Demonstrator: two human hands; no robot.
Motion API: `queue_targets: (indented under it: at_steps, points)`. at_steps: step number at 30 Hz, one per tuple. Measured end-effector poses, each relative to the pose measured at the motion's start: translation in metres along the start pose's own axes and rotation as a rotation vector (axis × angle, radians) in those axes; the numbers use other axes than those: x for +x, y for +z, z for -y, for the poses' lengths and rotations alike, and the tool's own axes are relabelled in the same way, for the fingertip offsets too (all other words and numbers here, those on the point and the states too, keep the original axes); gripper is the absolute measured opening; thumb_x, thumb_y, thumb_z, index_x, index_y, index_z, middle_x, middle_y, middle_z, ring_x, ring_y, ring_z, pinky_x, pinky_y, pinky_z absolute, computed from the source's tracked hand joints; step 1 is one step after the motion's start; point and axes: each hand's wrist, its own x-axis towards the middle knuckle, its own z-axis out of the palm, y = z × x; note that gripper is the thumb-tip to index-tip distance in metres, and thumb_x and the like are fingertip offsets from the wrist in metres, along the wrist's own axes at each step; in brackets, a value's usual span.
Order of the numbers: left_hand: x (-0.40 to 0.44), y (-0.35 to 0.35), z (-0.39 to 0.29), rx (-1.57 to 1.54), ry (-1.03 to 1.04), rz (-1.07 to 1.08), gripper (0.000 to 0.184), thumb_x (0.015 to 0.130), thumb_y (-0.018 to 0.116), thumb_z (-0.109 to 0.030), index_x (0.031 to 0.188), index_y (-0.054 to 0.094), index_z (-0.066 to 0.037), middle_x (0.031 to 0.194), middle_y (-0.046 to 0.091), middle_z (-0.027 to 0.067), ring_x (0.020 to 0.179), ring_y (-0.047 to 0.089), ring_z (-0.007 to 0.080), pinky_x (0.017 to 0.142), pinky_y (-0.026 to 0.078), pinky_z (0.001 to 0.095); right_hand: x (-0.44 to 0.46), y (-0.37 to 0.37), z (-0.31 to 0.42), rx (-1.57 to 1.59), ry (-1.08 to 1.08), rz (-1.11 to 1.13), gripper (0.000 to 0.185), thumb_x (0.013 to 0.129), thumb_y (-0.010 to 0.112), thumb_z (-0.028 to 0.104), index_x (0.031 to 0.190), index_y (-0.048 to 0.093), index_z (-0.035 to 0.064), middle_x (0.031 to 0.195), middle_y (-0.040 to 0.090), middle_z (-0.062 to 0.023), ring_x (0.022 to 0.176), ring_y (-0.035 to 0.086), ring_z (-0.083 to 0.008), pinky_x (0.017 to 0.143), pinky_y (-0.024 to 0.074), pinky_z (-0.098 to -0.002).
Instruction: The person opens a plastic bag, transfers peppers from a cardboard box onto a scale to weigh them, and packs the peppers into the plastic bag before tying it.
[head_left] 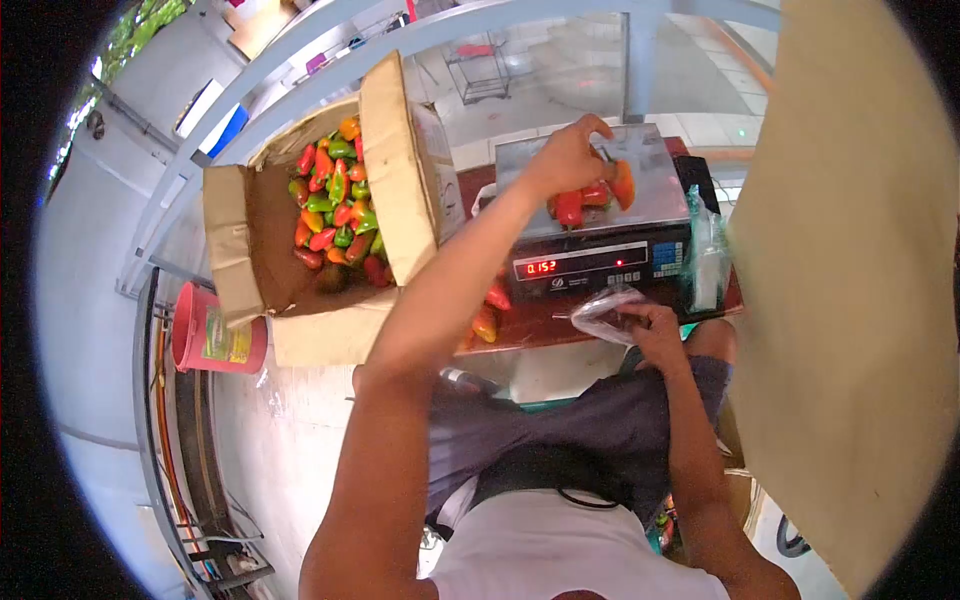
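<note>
"Item one, left hand (pixel 566 160)?"
"Fingers curled over glossy red and orange peppers (pixel 569 209) on the flat silver metal plate (pixel 660 195) of my black digital scale (pixel 592 285); whether gripping any, I cannot tell."
"Item two, right hand (pixel 656 337)?"
"Mine, pinching a thin, clear plastic bag (pixel 600 312)."
"Hazards?"
"A pepper could roll off if nudged (smooth skins, rounded sides). My hand's pressure could skew the glowing red reading (pixel 541 267). The limp bag could sag shut should my pinch slacken."

Top: we wear a plain white fabric top (pixel 560 545)
Shorts: ours are loose, dark grey-purple cloth shorts (pixel 530 428)
Waist: we show a black cloth panel (pixel 545 468) and a thin, black, curved cord (pixel 590 501)
Hands: our left hand (pixel 568 160) and right hand (pixel 658 338) are bare
</note>
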Motion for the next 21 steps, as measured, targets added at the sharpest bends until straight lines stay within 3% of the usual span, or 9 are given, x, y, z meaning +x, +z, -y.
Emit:
queue_targets:
  at_steps: [2,5,8,11,21]
  points:
    - [0.022,0.024,0.011,-0.118,-0.124,-0.03,0.049,0.073,0.083,-0.02,0.118,0.066,-0.009,0.094,0.073,0.0157,0.087,0.072,0.026,0.079,0.055,0.0369,0.0,-0.003,-0.006,-0.003,-0.045,0.0,0.03,0.08,0.07,0.006,0.11,0.076,0.0084,0.113,0.072,-0.0182,0.105,0.069,-0.029,0.094,0.0517,-0.0344]
    - [0.049,0.055,0.047,0.206,0.012,-0.148,0.038,0.074,0.078,-0.032,0.106,0.075,-0.013,0.092,0.073,0.0189,0.088,0.071,0.0343,0.081,0.055,0.0421,-0.001,-0.005,0.002,0.049,0.029,0.005,0.031,0.08,0.069,0.005,0.111,0.076,0.0082,0.112,0.072,-0.0174,0.105,0.069,-0.0291,0.095,0.0509,-0.0346]
    - [0.035,0.051,0.027,0.387,-0.095,-0.096,0.036,0.076,0.076,-0.042,0.097,0.077,-0.012,0.095,0.073,0.0187,0.091,0.069,0.037,0.082,0.055,0.045,-0.001,-0.003,0.0,0.093,-0.055,-0.057,0.03,0.081,0.069,0.006,0.111,0.076,0.009,0.113,0.072,-0.0164,0.105,0.069,-0.0289,0.096,0.0505,-0.0357]
    - [0.037,0.049,0.041,0.569,-0.032,-0.115,0.039,0.077,0.074,-0.048,0.098,0.078,-0.014,0.095,0.072,0.0195,0.092,0.069,0.0373,0.082,0.055,0.0459,0.0,-0.001,0.001,0.074,-0.092,-0.099,0.03,0.081,0.069,0.007,0.11,0.076,0.01,0.113,0.072,-0.0162,0.106,0.068,-0.029,0.096,0.0506,-0.0363]
    - [0.059,0.024,0.029,0.563,-0.009,-0.01,0.037,0.081,0.071,-0.048,0.095,0.078,-0.014,0.094,0.073,0.0172,0.09,0.069,0.0383,0.081,0.054,0.0471,0.001,0.0,0.014,0.056,-0.011,-0.056,0.032,0.08,0.071,0.005,0.111,0.076,0.0126,0.111,0.072,-0.015,0.099,0.068,-0.0277,0.09,0.0518,-0.0343]
